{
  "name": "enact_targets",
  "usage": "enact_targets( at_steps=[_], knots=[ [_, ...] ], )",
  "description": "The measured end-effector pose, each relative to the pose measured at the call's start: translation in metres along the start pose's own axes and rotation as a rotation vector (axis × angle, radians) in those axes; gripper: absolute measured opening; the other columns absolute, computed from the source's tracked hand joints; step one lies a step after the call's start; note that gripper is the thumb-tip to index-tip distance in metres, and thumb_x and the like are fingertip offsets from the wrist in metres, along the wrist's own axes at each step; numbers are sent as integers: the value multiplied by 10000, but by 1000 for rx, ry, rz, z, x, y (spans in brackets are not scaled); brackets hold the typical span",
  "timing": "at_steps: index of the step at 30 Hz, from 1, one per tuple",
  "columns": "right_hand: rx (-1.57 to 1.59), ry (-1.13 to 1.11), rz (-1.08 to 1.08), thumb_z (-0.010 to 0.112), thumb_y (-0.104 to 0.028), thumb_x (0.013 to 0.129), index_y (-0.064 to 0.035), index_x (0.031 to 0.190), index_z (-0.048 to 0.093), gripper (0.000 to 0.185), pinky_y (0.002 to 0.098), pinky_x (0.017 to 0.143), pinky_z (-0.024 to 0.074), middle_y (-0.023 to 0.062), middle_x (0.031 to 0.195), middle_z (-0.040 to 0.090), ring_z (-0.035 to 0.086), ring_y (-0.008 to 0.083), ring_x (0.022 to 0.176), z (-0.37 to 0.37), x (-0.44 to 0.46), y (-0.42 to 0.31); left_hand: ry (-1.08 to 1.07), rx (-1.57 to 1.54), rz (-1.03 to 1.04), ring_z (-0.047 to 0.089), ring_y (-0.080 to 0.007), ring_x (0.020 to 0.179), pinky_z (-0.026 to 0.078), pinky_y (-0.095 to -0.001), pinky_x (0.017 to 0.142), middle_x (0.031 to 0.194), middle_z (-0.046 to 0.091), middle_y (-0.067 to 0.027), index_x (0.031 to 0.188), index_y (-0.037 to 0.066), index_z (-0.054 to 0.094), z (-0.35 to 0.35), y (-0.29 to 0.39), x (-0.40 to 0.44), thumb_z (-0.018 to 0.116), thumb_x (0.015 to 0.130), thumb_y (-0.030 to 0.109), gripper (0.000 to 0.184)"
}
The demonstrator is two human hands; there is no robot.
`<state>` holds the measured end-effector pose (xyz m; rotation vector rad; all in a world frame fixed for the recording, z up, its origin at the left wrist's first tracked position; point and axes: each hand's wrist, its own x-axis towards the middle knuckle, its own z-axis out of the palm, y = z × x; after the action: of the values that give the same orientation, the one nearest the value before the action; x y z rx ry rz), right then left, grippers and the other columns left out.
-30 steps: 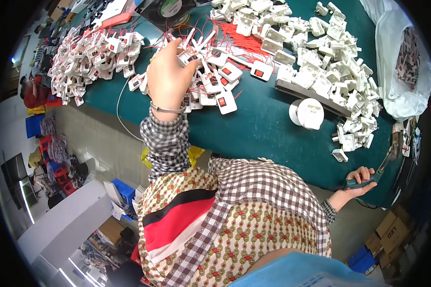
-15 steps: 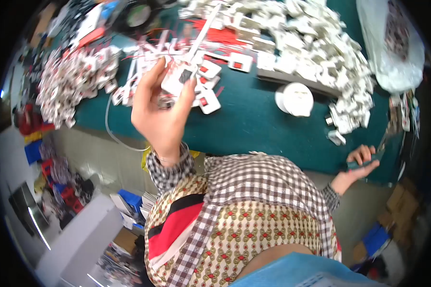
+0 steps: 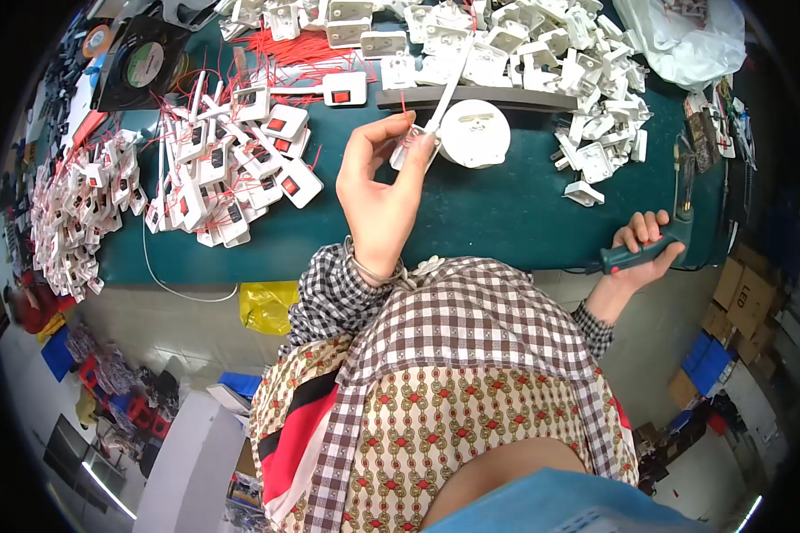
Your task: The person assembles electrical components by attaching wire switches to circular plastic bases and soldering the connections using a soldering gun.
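Observation:
My left hand (image 3: 382,191) pinches a white switch piece (image 3: 415,147) with a long white stem and red wires, just left of a round white spool (image 3: 475,133). My right hand (image 3: 642,249) is wrapped round the green handle of a soldering tool (image 3: 631,258) at the table's right edge; its metal tip points away from me. Left of my left hand lies a pile of white switch pieces (image 3: 240,178) with red and black switches. A single switch piece (image 3: 344,89) lies behind, by a dark bar (image 3: 480,98).
Another heap of wired pieces (image 3: 80,209) lies at the far left. White housings (image 3: 524,53) cover the back right, beside a plastic bag (image 3: 684,40). Red wires (image 3: 302,49) and a black fan (image 3: 140,64) are at the back. A thin cable hangs over the front edge.
My left hand has lifted a switch piece from the pile and carried it right, beside the spool. The view has shifted right. My right hand still holds the tool.

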<state>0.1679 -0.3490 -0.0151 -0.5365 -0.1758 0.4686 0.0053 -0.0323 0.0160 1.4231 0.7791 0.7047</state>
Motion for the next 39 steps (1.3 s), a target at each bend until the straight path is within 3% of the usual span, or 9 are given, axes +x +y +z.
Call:
enact_targets(
  at_steps=[4, 7, 9, 11, 16, 20, 28, 31, 39],
  knots=[
    [-281, 79, 6, 580, -546, 894, 8, 1186, 483, 633, 292, 675, 524, 38, 880, 513, 496, 172, 800, 50, -5, 16, 14, -98, -35, 613, -124, 884, 500, -272, 793, 991, 653, -84, 967, -14, 622, 1, -5, 3, 691, 854, 40, 142],
    [-244, 65, 90, 654, -464, 879, -19, 1188, 447, 580, 328, 794, 485, 19, 884, 490, 478, 164, 821, 89, 0, 50, 43, 88, 198, 601, -141, 854, 486, -269, 761, 961, 658, -88, 924, 0, 628, 2, -8, 3, 689, 841, 21, 105],
    [-202, 12, 145, 655, -494, 865, -17, 1181, 471, 601, 378, 902, 486, 29, 904, 521, 518, 181, 872, 100, 5, 73, 48, 208, 348, 591, -191, 808, 452, -300, 733, 896, 659, -82, 900, 28, 646, 4, -5, 4, 694, 798, -13, 120],
    [-110, 0, 195, 656, -523, 849, -15, 1167, 504, 618, 474, 1012, 437, 27, 873, 556, 557, 191, 872, 111, 15, 96, 4, 416, 529, 587, -212, 786, 434, -314, 731, 857, 657, -70, 896, 42, 656, 2, 7, 6, 699, 778, -24, 142],
    [-199, 17, 278, 583, -601, 863, -40, 1145, 522, 631, 517, 1119, 302, -4, 829, 569, 583, 166, 863, 128, 20, 125, -7, 417, 527, 581, -211, 772, 406, -327, 763, 814, 648, -45, 872, 65, 670, 4, 18, 7, 714, 759, -12, 144],
    [-60, -101, 269, 462, -532, 950, -1, 1195, 520, 588, 572, 1091, 310, 60, 892, 629, 630, 231, 913, 118, 9, 136, -17, 401, 521, 576, -213, 771, 402, -322, 766, 791, 635, -44, 859, 63, 668, 1, 21, 11, 718, 746, -11, 143],
    [-48, -59, 269, 469, -532, 948, 13, 1193, 510, 599, 583, 1087, 324, 61, 887, 629, 629, 232, 919, 126, 9, 136, -50, 510, 643, 585, -228, 786, 417, -333, 771, 770, 623, -61, 851, 46, 673, 2, 29, 9, 736, 728, -14, 150],
    [-57, -61, 263, 472, -530, 948, 18, 1193, 506, 601, 586, 1081, 333, 63, 888, 631, 631, 235, 920, 126, 10, 135, -111, 436, 511, 550, -229, 762, 400, -340, 728, 771, 603, -57, 797, 55, 649, 9, 23, 4, 725, 724, -6, 122],
    [-126, -84, 229, 483, -514, 946, 32, 1197, 507, 601, 594, 1070, 340, 81, 894, 639, 636, 254, 933, 125, 13, 130, -71, 479, 543, 510, -228, 812, 390, -339, 716, 817, 561, -44, 767, 72, 631, 20, 14, 5, 718, 684, 25, 128]
  ],
)
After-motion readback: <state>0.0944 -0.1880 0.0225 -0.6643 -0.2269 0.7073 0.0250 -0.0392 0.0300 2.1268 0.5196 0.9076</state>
